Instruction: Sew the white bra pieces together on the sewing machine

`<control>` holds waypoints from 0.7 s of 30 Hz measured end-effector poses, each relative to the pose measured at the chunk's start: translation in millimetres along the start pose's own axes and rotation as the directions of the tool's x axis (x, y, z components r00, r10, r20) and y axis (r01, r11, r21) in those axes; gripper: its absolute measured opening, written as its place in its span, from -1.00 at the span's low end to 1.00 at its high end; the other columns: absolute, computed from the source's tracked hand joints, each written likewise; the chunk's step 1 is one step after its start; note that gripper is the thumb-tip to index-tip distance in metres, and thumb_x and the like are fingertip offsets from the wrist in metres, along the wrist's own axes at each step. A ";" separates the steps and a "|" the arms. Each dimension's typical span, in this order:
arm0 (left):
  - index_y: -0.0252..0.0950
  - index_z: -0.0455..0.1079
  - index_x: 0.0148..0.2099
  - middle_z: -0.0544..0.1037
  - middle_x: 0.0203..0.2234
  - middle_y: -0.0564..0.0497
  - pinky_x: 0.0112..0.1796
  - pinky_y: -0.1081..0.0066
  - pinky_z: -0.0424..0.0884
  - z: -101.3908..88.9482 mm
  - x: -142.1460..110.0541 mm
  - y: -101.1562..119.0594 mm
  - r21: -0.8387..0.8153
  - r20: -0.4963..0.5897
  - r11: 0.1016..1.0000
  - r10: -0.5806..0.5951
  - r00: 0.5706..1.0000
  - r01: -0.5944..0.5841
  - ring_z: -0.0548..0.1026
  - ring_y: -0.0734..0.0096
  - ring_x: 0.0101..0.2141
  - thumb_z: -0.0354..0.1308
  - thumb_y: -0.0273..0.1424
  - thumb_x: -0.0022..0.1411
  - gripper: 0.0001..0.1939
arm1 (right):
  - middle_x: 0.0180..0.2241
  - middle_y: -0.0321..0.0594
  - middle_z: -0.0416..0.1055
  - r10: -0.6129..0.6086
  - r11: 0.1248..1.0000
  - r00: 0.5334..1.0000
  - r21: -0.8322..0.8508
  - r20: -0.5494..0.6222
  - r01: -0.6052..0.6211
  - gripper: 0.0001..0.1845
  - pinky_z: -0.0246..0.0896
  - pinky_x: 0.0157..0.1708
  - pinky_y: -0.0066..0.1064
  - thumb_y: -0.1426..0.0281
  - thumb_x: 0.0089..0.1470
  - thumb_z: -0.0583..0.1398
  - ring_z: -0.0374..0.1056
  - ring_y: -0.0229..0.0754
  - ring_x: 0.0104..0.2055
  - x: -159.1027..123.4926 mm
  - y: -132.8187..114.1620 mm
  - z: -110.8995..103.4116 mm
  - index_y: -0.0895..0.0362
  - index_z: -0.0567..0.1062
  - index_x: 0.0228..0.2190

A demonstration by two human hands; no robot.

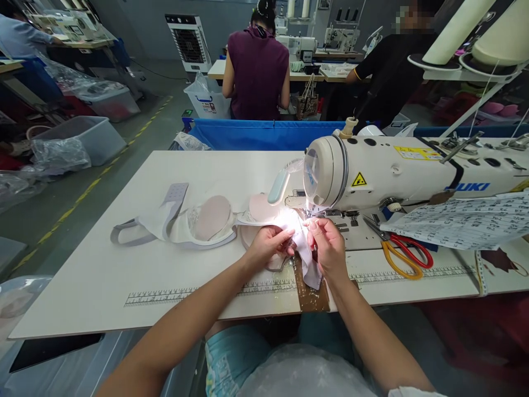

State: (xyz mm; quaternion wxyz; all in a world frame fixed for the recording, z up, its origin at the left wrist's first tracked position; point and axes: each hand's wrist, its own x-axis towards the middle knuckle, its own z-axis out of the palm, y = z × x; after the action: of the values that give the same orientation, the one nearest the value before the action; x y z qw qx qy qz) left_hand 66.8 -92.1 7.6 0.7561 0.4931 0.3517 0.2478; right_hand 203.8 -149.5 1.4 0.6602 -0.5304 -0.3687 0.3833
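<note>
While sitting at the front edge of the desk (95, 292), pinches the white bra (215, 220) between finger and thumb of the left hand (268, 246). Pinches the bra with the right hand (329, 242) too, close to the lit end of the sewing machine (380, 165). Has the bra spread from near the left edge of the desk to the sewing machine. Has scissors (386, 237) on the right, near the front edge, beside a big sheet of paper (458, 220).
</note>
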 end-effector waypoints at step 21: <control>-0.30 0.11 -0.70 0.15 -0.82 0.15 -0.61 0.49 0.01 -15.9 -1.8 14.9 0.293 0.259 0.955 -0.043 0.965 -0.037 0.07 0.64 -0.71 0.09 -0.15 0.22 -0.47 | -0.57 -0.35 0.40 -0.208 0.976 0.978 -0.071 -0.018 0.206 -0.87 0.36 -0.48 -0.37 0.28 0.19 0.14 0.38 -0.23 -0.51 -1.2 -4.5 -8.3 0.07 0.39 -0.35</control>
State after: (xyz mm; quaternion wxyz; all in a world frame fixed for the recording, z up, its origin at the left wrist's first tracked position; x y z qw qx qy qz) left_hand 52.9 -78.5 17.6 0.7142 0.6285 0.2822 0.1237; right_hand 211.2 -154.7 4.4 0.6825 -0.5164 -0.4264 0.2927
